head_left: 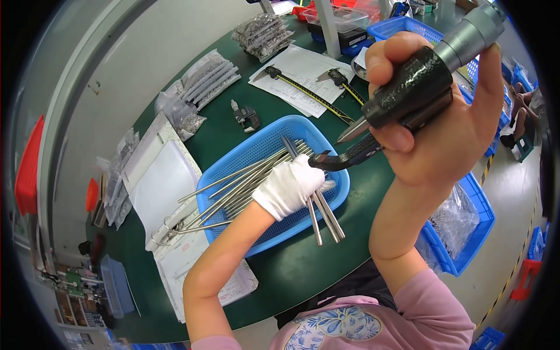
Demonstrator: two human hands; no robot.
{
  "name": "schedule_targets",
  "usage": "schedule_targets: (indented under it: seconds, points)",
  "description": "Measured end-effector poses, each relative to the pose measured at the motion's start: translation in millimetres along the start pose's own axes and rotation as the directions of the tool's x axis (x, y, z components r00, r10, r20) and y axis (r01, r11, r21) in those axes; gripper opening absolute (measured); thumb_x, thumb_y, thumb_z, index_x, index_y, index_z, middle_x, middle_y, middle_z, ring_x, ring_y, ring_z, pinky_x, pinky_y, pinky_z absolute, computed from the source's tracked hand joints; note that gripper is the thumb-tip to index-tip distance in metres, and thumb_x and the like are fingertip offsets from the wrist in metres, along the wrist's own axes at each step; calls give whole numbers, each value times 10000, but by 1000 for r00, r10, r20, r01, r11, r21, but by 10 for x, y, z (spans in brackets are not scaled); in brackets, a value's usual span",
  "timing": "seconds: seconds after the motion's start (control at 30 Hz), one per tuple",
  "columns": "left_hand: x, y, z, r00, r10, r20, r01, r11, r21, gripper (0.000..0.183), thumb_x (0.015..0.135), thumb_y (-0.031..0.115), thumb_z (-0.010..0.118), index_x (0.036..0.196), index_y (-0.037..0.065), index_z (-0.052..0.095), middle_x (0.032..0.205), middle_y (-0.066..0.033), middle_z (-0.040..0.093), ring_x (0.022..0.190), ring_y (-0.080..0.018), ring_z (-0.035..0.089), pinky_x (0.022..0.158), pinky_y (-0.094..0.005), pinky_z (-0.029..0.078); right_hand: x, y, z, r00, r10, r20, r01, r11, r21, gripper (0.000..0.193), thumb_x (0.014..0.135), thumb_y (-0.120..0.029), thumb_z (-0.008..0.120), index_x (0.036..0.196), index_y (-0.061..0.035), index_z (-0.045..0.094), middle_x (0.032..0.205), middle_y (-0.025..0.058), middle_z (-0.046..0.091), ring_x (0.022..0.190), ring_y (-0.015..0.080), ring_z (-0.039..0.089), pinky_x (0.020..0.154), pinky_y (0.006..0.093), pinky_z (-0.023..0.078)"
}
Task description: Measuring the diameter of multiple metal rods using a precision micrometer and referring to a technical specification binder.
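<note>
My left hand (pixel 290 185), in a white glove, is closed around a few thin metal rods (pixel 328 217). Their lower ends stick out over the near rim of a blue perforated basket (pixel 343 189). Beneath that hand, many long silver rods (pixel 248 182) lie slantwise in the basket, some poking out past its left rim. My bare right hand (pixel 452 131) grips a micrometer (pixel 415 87) with a black body and silver thimble, raised on the right. Its curved frame reaches down to the glove's fingers; whether the jaw touches a rod is hidden.
Two calipers (pixel 309 93) rest on papers at the back, and a smaller black gauge (pixel 245 115) lies behind the basket. Bagged parts (pixel 210 79) are piled along the wall side. Papers with a ring binder (pixel 157 192) lie left. A blue crate (pixel 487 219) stands below right.
</note>
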State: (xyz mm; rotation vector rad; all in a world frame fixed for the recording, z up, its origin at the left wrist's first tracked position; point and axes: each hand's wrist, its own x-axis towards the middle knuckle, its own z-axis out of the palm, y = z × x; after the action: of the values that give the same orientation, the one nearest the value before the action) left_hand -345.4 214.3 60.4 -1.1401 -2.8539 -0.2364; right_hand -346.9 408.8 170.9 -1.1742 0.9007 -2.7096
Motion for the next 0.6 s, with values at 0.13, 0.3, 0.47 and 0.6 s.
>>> schedule_targets:
  seconds: [0.13,0.3,0.47,0.6]
  points:
    - [-23,180,-75,984,108,-143,-118,991,-65,323,796,316,523,588,72,484,610,-94,494,610,-279,537,494,-365,454,-23,-38,87,985,78,-153,-82,996,-20,758,779,-625,289,1005,70,493,893,194,482,441,158,415,336,203,365]
    - [-89,178,-71,969,107,-222,-140,980,-142,311,795,284,532,579,67,478,601,-101,484,585,-280,528,482,-364,440,17,-30,-25,998,43,50,-45,999,25,757,789,-614,282,1016,83,472,901,194,471,447,160,431,358,209,394]
    - [19,19,48,992,66,-105,-84,981,-174,290,783,271,545,582,75,475,618,-116,494,585,-305,531,513,-390,440,-8,-38,123,987,87,-132,-98,992,-78,739,789,-613,285,986,69,490,893,190,472,444,156,429,344,205,377]
    - [69,-70,76,1000,23,-10,-23,997,-76,179,756,244,558,727,75,508,783,-157,500,710,-320,530,606,-397,455,-4,24,57,993,56,-108,-66,993,-94,697,789,-603,312,939,49,508,869,167,467,434,146,420,324,198,344]
